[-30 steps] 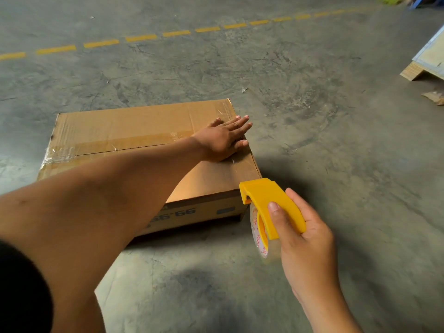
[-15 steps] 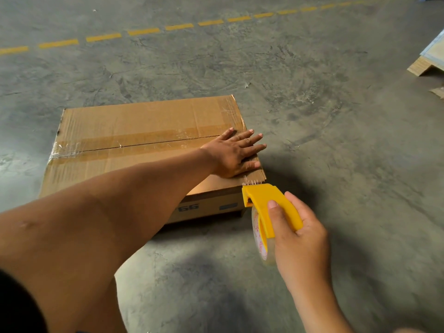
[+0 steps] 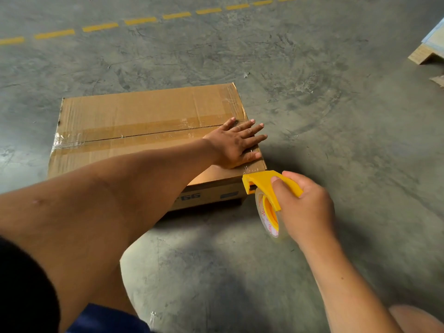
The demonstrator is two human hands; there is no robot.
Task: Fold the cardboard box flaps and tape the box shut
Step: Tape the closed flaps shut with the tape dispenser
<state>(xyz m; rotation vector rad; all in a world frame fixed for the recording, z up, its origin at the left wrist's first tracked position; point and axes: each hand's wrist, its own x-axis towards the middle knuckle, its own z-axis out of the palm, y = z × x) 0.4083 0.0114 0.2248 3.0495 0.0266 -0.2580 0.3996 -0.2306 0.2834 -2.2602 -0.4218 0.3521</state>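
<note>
Closest to the camera, the right hand (image 3: 304, 207) is wrapped around a yellow plastic tape dispenser (image 3: 269, 186) with a clear tape roll (image 3: 269, 217) hanging under it, and its toothed front edge sits right at the near right corner of the flat brown cardboard box (image 3: 144, 121). Just past that, the left hand (image 3: 236, 144) lies flat on the box top near the right end, fingers straight and spread. Box sits on the grey concrete floor (image 3: 336, 92), flaps closed, shiny tape along the centre seam. Way back there's a dashed yellow floor line (image 3: 140, 20).
</note>
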